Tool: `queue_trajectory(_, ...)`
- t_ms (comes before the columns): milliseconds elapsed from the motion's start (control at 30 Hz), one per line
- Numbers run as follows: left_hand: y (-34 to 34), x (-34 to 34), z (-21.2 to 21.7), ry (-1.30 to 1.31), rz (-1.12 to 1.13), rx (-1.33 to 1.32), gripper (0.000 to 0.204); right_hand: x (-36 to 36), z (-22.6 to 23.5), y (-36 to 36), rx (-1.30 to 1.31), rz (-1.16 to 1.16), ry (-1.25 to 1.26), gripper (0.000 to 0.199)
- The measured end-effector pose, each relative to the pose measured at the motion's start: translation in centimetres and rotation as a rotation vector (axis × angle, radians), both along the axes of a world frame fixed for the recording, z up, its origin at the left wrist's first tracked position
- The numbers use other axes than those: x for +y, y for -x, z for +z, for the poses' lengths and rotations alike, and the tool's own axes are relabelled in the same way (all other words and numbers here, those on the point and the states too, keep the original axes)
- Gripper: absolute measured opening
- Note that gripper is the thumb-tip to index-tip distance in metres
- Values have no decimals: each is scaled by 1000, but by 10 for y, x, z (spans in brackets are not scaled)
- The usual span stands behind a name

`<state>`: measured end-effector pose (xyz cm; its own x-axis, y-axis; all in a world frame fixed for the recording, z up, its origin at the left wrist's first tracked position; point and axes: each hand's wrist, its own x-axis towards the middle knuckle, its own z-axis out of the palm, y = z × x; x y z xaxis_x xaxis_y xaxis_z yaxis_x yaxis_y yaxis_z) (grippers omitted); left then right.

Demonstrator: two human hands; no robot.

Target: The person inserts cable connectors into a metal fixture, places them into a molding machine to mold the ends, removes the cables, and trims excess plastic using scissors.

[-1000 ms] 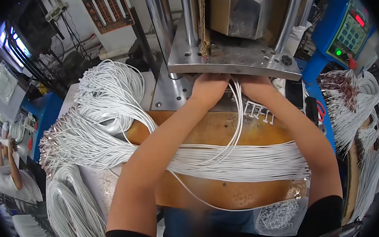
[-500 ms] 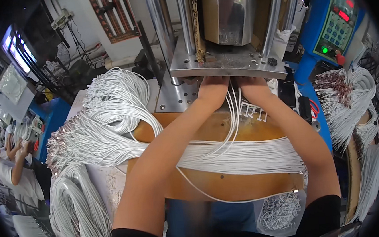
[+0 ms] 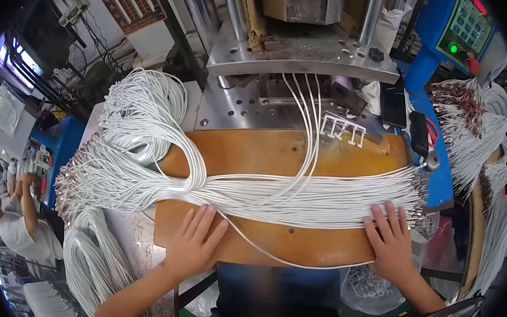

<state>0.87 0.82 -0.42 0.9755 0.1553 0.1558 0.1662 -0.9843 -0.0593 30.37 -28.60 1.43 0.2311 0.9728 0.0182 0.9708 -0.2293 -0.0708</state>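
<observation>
A flat row of white cables (image 3: 316, 200) lies across a brown board (image 3: 241, 150). My left hand (image 3: 193, 245) rests palm down on the board, fingers spread, its fingertips at the near edge of the row. At the right end my right hand (image 3: 393, 246) lies with fingers stretched out, fingertips on the near cables close to their metal ends. Neither hand holds anything. Several cables bend away from the row and run under the steel plate (image 3: 300, 65) of a press, where their ends are hidden. One loose cable curves along the board's near edge.
A white plastic sprue (image 3: 345, 129) lies near the press base. Cable bundles (image 3: 143, 116) are heaped at left, more (image 3: 477, 123) hang at right. A control panel (image 3: 463, 26) with a green light stands right. A bag of small white parts (image 3: 368, 286) sits below. Another person (image 3: 17, 219) works far left.
Both hands have come back from under the press plate toward me, the left to the board's left part, the right to the cable ends. Several cables stay under the plate.
</observation>
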Motion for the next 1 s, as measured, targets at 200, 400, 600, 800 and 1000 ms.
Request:
queue_trajectory(200, 2, -3, -5, 7, 5, -28, 73, -3, -10, -2, -43, 1, -49, 92)
queue_trajectory(400, 1, -7, 0, 54, 16, -44, 71, -2, -8, 2, -49, -20, -82, 88)
queue_trajectory(600, 3, -6, 2, 27, 19, -59, 74, -1, -5, 2, -77, -10, -49, 89)
queue_trajectory(800, -8, -5, 31, 416, -42, -251, 79, 11, 26, 2, 180, 66, -157, 83)
queue_trajectory(1000, -108, -18, 39, 162, -337, -190, 85, 115, 20, -62, 374, -118, -374, 65)
